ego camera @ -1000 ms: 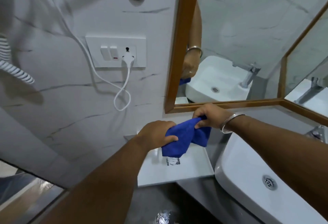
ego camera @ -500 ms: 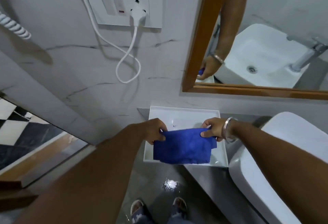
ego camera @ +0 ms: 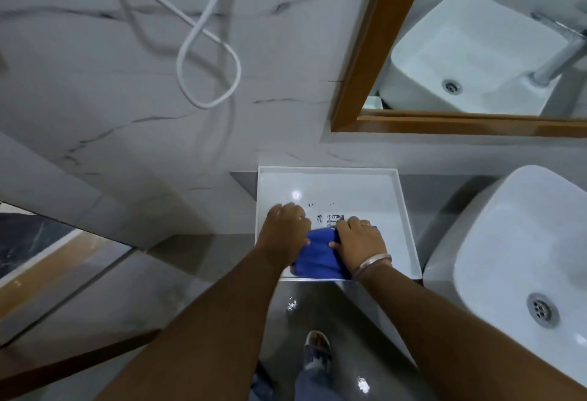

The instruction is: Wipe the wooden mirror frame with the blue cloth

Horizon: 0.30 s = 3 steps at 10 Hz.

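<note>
— Pressing down on the blue cloth (ego camera: 314, 256) from either side, both hands sit low over the white tray (ego camera: 405, 210); is the cloth flat?

— Not quite; it lies bunched in the tray's near half, its near edge close to the tray's front rim; the left hand (ego camera: 284, 235) covers its left end, fingers curled over the fabric, thumb tip on the blue; the right hand (ego camera: 359, 242) covers the right end, so only the middle strip shows between them.

— And each grip?

— Each grip is closed on the cloth, palms down; whether the fingers pinch it or only press it into the tray cannot be told; a metal bangle (ego camera: 371, 265) circles the right wrist, and a ring shows on one right finger.

— Where is the wooden mirror frame (ego camera: 359, 51)?

— Up on the marble wall (ego camera: 111, 99), well apart from the hands; its left side and bottom rail meet at a corner above the tray; neither hand nor cloth touches it; the glass reflects a basin and tap.

— Anything else nearby?

— The tray rests on the grey counter (ego camera: 422, 184), just beside the white basin (ego camera: 514, 242) at the right; dark printed marks (ego camera: 330, 219) show on the tray floor beyond the fingers; a white cable (ego camera: 203, 60) hangs looped on the wall at upper left; below, a shoe (ego camera: 316, 350) stands on the glossy floor.
</note>
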Available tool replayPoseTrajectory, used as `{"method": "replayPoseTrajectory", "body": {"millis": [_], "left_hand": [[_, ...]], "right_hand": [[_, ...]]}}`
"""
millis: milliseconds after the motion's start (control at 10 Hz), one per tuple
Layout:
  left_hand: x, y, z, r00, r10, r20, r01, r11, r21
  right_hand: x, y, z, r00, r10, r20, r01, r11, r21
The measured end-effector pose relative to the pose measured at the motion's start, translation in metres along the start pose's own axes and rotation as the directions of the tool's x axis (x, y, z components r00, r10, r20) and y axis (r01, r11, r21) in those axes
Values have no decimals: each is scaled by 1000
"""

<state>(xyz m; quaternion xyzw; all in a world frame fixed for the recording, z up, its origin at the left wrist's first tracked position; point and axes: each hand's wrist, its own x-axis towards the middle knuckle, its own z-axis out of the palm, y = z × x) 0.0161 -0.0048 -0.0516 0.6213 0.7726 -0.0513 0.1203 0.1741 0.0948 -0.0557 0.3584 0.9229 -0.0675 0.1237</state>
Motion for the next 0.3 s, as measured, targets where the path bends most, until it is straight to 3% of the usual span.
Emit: {"method": "replayPoseTrajectory", "body": {"millis": [100, 200, 300], "left_hand": [[14, -8, -7, 994, -88, -58, 90, 995, 33], [2, -9, -12, 983, -174, 63, 172, 984, 41], [-18, -7, -12, 976, -195, 94, 186, 978, 92]], "right_hand": [[19, 1, -9, 991, 55, -125, -48, 997, 64], [14, 0, -6, 998, 56, -13, -55, 995, 88], [0, -2, 10, 970, 22, 244, -8, 998, -59]]}}
